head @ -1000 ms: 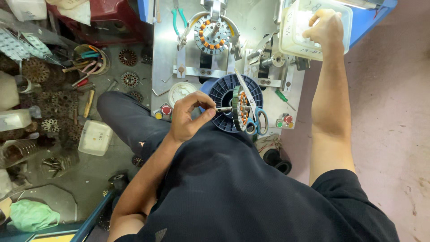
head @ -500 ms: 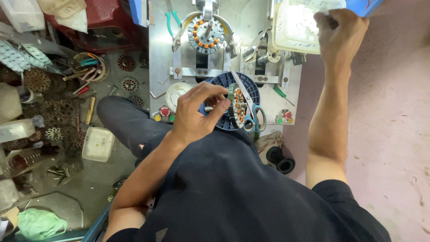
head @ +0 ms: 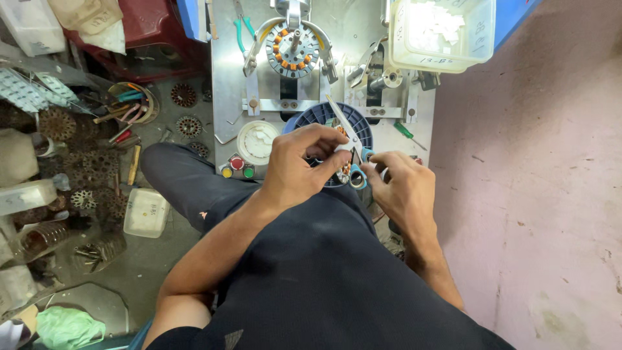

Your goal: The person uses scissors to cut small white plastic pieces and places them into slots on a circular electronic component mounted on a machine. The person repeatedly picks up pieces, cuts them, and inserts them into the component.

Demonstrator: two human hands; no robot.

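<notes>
Head view, looking straight down over lap and bench.

Top right on the bench: clear plastic tub, boxy, cream-white scraps inside, dark handwritten marks on its side. Left of the tub: steel winding fixture holding a round stator with orange slot inserts. Near the bench's front edge: round white lidded container, and just below it three small round buttons, yellow, red and green. On the floor at left: small white rectangular box with a dark handwritten mark on top, among scattered rusty stator cores; green bag at lower left.

Compared with half a second before: right hand no longer raised to the plastic tub, now down beside the left over the blue spool. Scissors, lying on the spool earlier, now lifted with blades pointing up-left.

Left hand: forearm coming in from lower left, knuckles up, fingers curled over the small wound part on the spool, fingertips against the scissors near the pivot; grip narrow, contents hidden under the fingers. Right hand: wrist bent inward, back of hand up, fingers closed on the blue scissor handles, touching the left fingertips.
</notes>
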